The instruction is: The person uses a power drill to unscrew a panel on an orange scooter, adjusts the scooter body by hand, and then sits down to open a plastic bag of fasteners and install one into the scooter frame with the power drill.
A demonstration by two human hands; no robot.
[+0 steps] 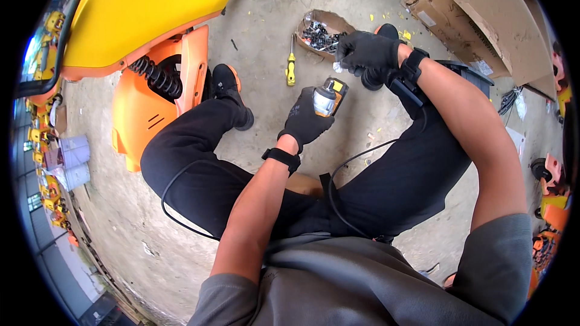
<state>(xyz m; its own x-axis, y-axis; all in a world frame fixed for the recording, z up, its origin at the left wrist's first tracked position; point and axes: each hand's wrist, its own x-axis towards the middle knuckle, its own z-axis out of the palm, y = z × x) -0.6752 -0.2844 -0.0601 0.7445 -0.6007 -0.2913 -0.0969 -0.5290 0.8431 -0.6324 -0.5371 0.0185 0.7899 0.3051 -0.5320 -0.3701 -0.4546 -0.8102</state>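
Observation:
My left hand [307, 119], in a black glove, is wrapped round a cordless power driver [325, 101] with a silver-grey body and black and yellow parts, held between my knees. My right hand [371, 52], gloved too, is at the right rim of a small cardboard box [312, 50] on the floor. Its fingers are curled together; whatever they may hold is hidden. Dark screws and small metal fasteners [320, 36] lie loose in the box. Left of the box lies a screwdriver [291, 69] with a yellow handle.
At upper left stands a yellow and orange vehicle [142, 12] with a black coil spring [158, 78] and an orange fender [136, 118]. Large cardboard boxes [483, 18] stand at upper right. A black cable [347, 163] runs across my legs. Pale buckets [74, 160] stand far left.

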